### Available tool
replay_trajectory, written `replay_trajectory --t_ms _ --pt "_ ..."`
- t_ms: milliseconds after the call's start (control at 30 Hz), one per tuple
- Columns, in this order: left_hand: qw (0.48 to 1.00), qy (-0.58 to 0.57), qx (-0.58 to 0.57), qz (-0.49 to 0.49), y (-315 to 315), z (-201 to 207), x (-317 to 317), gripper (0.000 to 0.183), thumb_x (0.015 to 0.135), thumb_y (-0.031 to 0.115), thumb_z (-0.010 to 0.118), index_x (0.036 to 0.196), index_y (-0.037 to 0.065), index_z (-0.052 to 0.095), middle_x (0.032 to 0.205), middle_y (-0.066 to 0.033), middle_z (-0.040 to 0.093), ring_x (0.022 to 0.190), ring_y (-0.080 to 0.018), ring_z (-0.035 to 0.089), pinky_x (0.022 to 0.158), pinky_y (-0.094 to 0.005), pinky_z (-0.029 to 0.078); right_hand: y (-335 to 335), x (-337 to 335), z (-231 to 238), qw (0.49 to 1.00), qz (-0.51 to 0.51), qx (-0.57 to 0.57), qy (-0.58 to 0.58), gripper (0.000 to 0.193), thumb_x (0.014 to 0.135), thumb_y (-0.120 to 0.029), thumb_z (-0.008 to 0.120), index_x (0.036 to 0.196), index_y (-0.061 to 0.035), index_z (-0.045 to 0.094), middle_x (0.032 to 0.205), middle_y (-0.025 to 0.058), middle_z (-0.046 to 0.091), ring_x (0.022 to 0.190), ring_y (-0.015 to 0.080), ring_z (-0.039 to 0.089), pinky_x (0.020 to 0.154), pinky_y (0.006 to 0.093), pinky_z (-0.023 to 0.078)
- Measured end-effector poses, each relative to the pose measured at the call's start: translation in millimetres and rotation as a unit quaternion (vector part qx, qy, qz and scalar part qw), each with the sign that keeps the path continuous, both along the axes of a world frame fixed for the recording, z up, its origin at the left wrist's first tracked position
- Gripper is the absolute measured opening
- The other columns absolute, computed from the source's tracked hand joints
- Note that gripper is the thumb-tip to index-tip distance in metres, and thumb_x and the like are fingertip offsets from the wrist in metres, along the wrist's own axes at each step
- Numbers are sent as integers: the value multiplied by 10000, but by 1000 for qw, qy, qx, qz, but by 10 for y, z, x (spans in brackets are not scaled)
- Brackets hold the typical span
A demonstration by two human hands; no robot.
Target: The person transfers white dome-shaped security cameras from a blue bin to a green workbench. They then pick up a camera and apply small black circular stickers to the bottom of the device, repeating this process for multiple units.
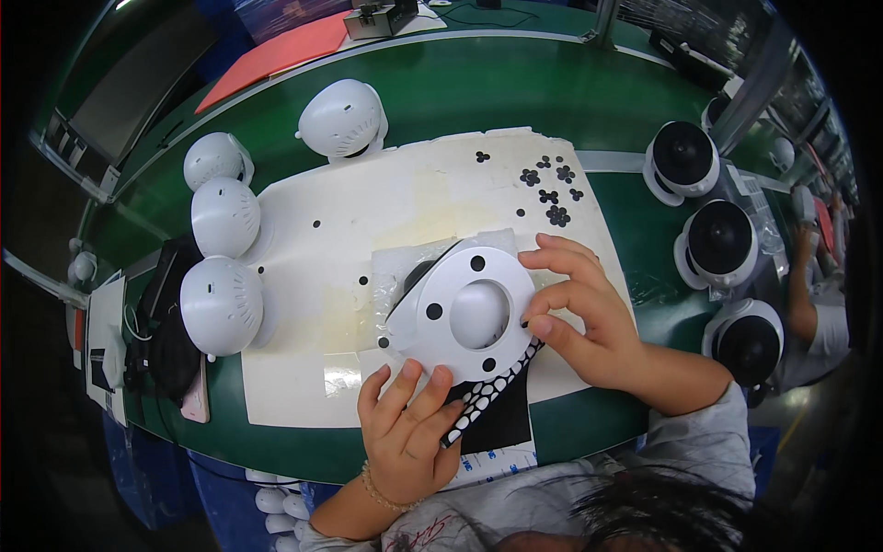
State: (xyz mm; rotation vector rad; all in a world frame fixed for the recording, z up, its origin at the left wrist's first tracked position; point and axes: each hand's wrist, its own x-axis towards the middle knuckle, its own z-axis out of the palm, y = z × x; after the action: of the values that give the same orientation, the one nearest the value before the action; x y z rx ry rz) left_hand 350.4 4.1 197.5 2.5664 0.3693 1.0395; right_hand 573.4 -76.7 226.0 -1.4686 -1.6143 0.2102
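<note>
A white dome-shaped camera [430, 276] lies on a foam pad, its round ring base [441, 342] turned up. Three black round pads [477, 263] sit on the ring's face. My left hand [405, 428] steadies the near edge of the camera with curled fingers, its thumb beside a black strip with white round gaps [492, 391]. At the ring's right edge, my right hand [589, 322] pinches a small black round pad [526, 322] between thumb and forefinger; the other fingers are bent above it. The strip's upper end runs under the ring's right edge.
White cardboard [303, 276] covers the green bench, with loose black pads [557, 216] at its far right. White cameras stand left [221, 305] and at the back [342, 120]. Black-fronted cameras [722, 237] line the right. Another person's arm [802, 285] shows far right.
</note>
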Motion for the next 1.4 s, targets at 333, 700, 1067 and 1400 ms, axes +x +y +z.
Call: replay_trajectory --t_ms 333,700,1067,1400 --pt "1000 7 0 -1 -10 8 8 240 643 67 570 882 78 575 1179 -105 538 1179 -287 410 924 -494 292 -52 42 -1 997 -66 29 -14 285 720 -205 663 980 -110 594 1030 48 554 1003 194 483 814 328 333" --pt "995 -35 -59 -76 98 14 -38 287 607 67 596 886 19 546 1137 -192 537 1054 -337 509 803 -437 406 827 917 73 893 -42 -26 447 194 825 -206 547 920 -44 592 825 30 597 741 127 569 718 268 450" --pt "975 -40 -188 -110 50 -26 3 382 585 43 675 929 18 511 1073 -116 578 918 -277 567 759 -357 457 1786 1080 -345 903 -146 -217 -341 260 827 -197 486 995 -34 601 1014 138 605 948 266 568 856 397 416" --pt "970 -31 -185 -153 112 -17 -19 454 550 12 659 982 35 521 1065 -80 591 903 -263 560 777 -355 446 2323 1054 -18 960 -160 -53 -222 356 766 -287 604 1051 -77 571 976 157 591 941 285 535 790 361 419"
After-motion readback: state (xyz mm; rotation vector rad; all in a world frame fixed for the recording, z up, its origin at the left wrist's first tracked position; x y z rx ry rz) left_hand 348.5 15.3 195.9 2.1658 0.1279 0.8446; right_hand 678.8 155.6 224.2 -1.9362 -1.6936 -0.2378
